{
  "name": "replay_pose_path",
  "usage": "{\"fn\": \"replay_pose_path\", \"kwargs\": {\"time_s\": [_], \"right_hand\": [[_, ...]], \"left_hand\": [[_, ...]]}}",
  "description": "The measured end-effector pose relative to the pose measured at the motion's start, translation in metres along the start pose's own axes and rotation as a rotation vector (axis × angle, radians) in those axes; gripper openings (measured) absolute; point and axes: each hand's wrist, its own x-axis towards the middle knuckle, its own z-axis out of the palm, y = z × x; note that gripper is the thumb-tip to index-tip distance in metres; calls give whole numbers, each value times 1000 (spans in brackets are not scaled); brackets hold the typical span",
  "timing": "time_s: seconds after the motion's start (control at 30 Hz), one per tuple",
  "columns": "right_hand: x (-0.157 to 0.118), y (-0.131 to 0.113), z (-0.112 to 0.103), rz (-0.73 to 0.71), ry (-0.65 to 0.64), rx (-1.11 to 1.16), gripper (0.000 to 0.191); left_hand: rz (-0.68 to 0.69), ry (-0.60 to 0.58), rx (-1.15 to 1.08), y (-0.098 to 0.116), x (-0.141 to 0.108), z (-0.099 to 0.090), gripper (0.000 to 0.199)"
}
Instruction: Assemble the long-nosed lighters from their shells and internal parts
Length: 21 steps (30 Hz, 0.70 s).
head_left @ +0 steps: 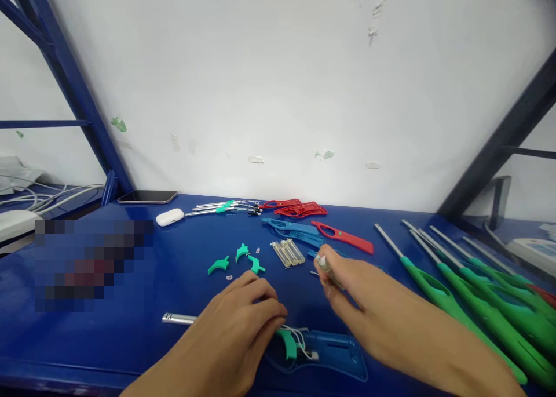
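In our right grip (369,290) we have a clear canister (330,272) pinched between thumb and fingers. Our left grip (237,327) bends over the blue shell (341,350) on the counter (108,336), fingertips near its green trigger (288,343) and white wires (303,338); we cannot tell whether they clench anything.

Left hand (234,327): back up, palm down; fingers bent, tips drawn together near thumb; grip surface hidden. Left wrist (185,368) angles in from lower edge. Right hand (360,287): apart from left, thumb side up, thumb and index finger closed in pinch. Right forearm (452,348) enters from lower right. Both bare.
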Motion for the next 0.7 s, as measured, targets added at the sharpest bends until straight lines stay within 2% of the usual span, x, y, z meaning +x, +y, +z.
{"fn": "replay_pose_path", "kwargs": {"time_s": [0.1,0.2,0.3,0.43,0.7], "right_hand": [[-7,-5,6,15,-128,78,2],[-14,-6,18,18,-188,154,11],[-18,-1,34,-1,-135,189,14],[-17,4,52,-78,-37,242,21],[-15,1,57,-69,58,295,22]], "left_hand": [[0,-17,-89,0,3,4,24],[-20,-5,-187,0,6,11,25],[-49,5,-244,2,9,19,26],[-82,0,-214,5,10,23,25],[-99,75,-232,6,11,25,21]]}}
